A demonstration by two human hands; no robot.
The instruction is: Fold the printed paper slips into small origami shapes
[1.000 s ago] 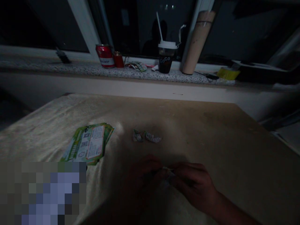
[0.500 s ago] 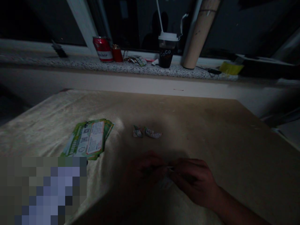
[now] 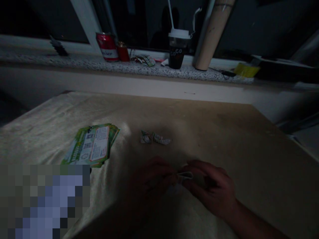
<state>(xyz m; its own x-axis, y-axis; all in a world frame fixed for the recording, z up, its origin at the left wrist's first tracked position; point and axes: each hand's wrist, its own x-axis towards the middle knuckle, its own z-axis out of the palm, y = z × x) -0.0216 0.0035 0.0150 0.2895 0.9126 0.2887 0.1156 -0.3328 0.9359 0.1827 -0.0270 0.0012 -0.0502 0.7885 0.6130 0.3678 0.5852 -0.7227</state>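
Between my two hands is a small folded piece of paper (image 3: 185,175), its pale edge showing as a narrow loop. My left hand (image 3: 157,177), deep in shadow, pinches the paper's left end. Thumb below and fingers above, my right hand (image 3: 211,187) grips the looped end. What lies under the fingers is too dark to make out. Just beyond the hands are two small folded paper pieces, a squarish one (image 3: 146,137) and a longer striped one (image 3: 161,139). Left of them lies a stack of green printed leaflets (image 3: 91,144).
The table (image 3: 224,132) has a pale cover. Along the windowsill (image 3: 149,73) stand a red can (image 3: 107,48), a smaller red container (image 3: 123,52), a lidded cup with a straw (image 3: 176,54), a cardboard tube (image 3: 211,36) and a yellow item (image 3: 246,70). A blurred-out patch hides the lower left.
The folded paper now shows a wider open loop between my fingers. My right hand has shifted slightly, its fingers a little farther from the left hand's. The whole view has tilted slightly.
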